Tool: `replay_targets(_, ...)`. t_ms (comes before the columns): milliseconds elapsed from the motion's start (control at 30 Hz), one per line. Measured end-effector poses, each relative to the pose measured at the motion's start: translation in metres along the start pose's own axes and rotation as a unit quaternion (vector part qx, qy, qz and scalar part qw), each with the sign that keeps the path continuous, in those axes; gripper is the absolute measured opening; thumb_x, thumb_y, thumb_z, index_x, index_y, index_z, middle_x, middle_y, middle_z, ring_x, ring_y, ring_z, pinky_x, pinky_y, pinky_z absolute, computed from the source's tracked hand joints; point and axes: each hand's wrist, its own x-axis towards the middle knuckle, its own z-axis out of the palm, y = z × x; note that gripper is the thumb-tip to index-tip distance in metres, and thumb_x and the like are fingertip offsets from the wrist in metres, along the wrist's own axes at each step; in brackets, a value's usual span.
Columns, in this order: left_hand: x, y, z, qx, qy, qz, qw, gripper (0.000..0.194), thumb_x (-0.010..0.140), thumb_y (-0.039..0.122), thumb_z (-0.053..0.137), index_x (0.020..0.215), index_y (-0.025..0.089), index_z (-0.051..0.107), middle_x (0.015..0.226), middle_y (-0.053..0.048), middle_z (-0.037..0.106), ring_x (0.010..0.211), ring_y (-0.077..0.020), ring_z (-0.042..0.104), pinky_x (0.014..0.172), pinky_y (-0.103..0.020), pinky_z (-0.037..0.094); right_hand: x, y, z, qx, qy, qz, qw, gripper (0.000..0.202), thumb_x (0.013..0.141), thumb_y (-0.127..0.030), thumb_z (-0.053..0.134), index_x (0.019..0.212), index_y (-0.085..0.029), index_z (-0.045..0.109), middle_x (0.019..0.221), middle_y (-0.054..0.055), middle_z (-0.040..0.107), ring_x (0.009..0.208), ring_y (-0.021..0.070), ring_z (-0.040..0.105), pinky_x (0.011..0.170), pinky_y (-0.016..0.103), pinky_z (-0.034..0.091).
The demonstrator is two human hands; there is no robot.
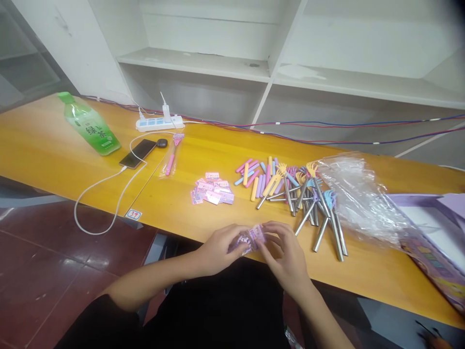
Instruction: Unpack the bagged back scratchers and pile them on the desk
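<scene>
At the table's front edge, my left hand (218, 249) is closed around a purple back scratcher in a clear plastic bag (244, 241); its handle is hidden. My right hand (286, 257) pinches a pink label card (258, 233) at the bag's end; I cannot tell whether the card is inside it. Just beyond my hands lies a loose pile of similar label cards (214, 188). To the right are metal-rod back scratchers (323, 203) with coloured claw heads, beside a heap of pastel handle grips (256, 177). A bagged pink back scratcher (173, 155) rests farther back.
Clear plastic bags (363, 198) are heaped on the right, touching a purple box (432, 213). On the left are a green tea bottle (89, 125), a phone (138, 153) with a white cable, and a power strip (160, 123). Shelves (203, 65) stand behind the table.
</scene>
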Motion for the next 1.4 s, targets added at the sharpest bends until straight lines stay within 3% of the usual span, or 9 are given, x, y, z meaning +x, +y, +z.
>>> replay_targets(67, 0.000, -0.001, 0.001, 0.001, -0.003, 0.019, 1.000, 0.035, 0.106, 0.036, 0.060, 0.138, 0.023, 0.067, 0.129, -0.010, 0.072, 0.105, -0.0212, 0.069, 0.090, -0.029, 0.053, 0.000, -0.001, 0.002, 0.000, 0.014, -0.002, 1.000, 0.028, 0.103, -0.025, 0.067, 0.129, -0.028, 0.057, 0.125, 0.010, 0.060, 0.114, 0.0224, 0.067, 0.090, 0.040, 0.068)
replay_targets(267, -0.001, -0.009, 0.003, 0.010, -0.016, 0.006, 1.000, 0.039, 0.107, 0.040, 0.059, 0.141, 0.022, 0.065, 0.126, -0.010, 0.074, 0.088, -0.0168, 0.068, 0.080, -0.027, 0.053, 0.000, -0.005, 0.003, -0.044, -0.016, -0.046, 0.998, 0.025, 0.100, -0.022, 0.069, 0.123, -0.027, 0.060, 0.118, 0.010, 0.067, 0.107, 0.0232, 0.072, 0.089, 0.040, 0.069)
replay_targets(467, -0.003, -0.015, 0.007, 0.025, -0.014, 0.021, 0.999, 0.042, 0.107, 0.039, 0.060, 0.145, 0.022, 0.063, 0.123, -0.009, 0.076, 0.089, -0.0169, 0.070, 0.084, -0.028, 0.056, -0.004, -0.008, 0.012, -0.129, 0.059, -0.112, 0.983, 0.014, 0.099, -0.014, 0.064, 0.109, -0.024, 0.064, 0.114, 0.009, 0.075, 0.103, 0.0219, 0.078, 0.090, 0.038, 0.069)
replay_targets(700, -0.001, -0.014, 0.005, 0.021, -0.025, 0.014, 0.999, 0.043, 0.107, 0.036, 0.058, 0.148, 0.022, 0.058, 0.134, -0.012, 0.071, 0.099, -0.0194, 0.072, 0.086, -0.030, 0.057, 0.000, 0.003, 0.004, -0.022, 0.120, 0.000, 0.993, 0.011, 0.102, -0.017, 0.064, 0.107, -0.024, 0.058, 0.097, 0.003, 0.076, 0.083, 0.0153, 0.078, 0.064, 0.024, 0.067)
replay_targets(867, 0.001, -0.013, 0.002, 0.020, -0.033, -0.002, 0.999, 0.041, 0.108, 0.037, 0.058, 0.145, 0.020, 0.058, 0.131, -0.011, 0.072, 0.098, -0.0198, 0.072, 0.086, -0.031, 0.057, 0.003, 0.008, -0.009, -0.042, 0.049, -0.069, 0.995, 0.021, 0.105, -0.012, 0.053, 0.107, -0.025, 0.069, 0.108, 0.007, 0.074, 0.098, 0.0192, 0.075, 0.078, 0.031, 0.064)
replay_targets(1000, 0.001, -0.011, 0.001, 0.024, -0.040, 0.014, 0.999, 0.041, 0.109, 0.038, 0.056, 0.146, 0.023, 0.060, 0.142, -0.010, 0.068, 0.114, -0.0223, 0.070, 0.095, -0.032, 0.056, 0.007, 0.009, -0.017, 0.013, -0.005, -0.014, 1.000, 0.017, 0.106, -0.021, 0.057, 0.105, -0.025, 0.073, 0.109, 0.008, 0.072, 0.102, 0.0223, 0.071, 0.086, 0.036, 0.060)
replay_targets(1200, 0.002, -0.006, -0.001, 0.062, -0.048, 0.014, 0.997, 0.038, 0.109, 0.037, 0.057, 0.143, 0.022, 0.062, 0.137, -0.010, 0.071, 0.114, -0.0229, 0.070, 0.102, -0.035, 0.054, 0.010, 0.011, -0.020, 0.108, -0.067, 0.052, 0.991, 0.012, 0.104, -0.031, 0.066, 0.097, -0.025, 0.073, 0.108, 0.008, 0.067, 0.104, 0.0228, 0.068, 0.089, 0.035, 0.058)
replay_targets(1300, 0.002, -0.004, -0.001, 0.069, -0.049, 0.018, 0.996, 0.037, 0.108, 0.037, 0.057, 0.141, 0.022, 0.063, 0.133, -0.009, 0.073, 0.113, -0.0222, 0.071, 0.103, -0.035, 0.053, 0.009, 0.011, -0.021, 0.091, -0.062, 0.040, 0.993, 0.011, 0.102, -0.030, 0.067, 0.095, -0.025, 0.073, 0.108, 0.008, 0.066, 0.103, 0.0225, 0.067, 0.088, 0.035, 0.057)
replay_targets(1400, 0.001, -0.004, -0.001, 0.071, -0.038, 0.019, 0.997, 0.038, 0.108, 0.037, 0.058, 0.142, 0.022, 0.063, 0.133, -0.010, 0.073, 0.111, -0.0219, 0.072, 0.099, -0.034, 0.054, 0.014, 0.016, -0.030, 0.062, 0.009, 0.037, 0.997, 0.013, 0.099, -0.031, 0.068, 0.088, -0.024, 0.070, 0.109, 0.008, 0.065, 0.104, 0.0228, 0.066, 0.086, 0.034, 0.055)
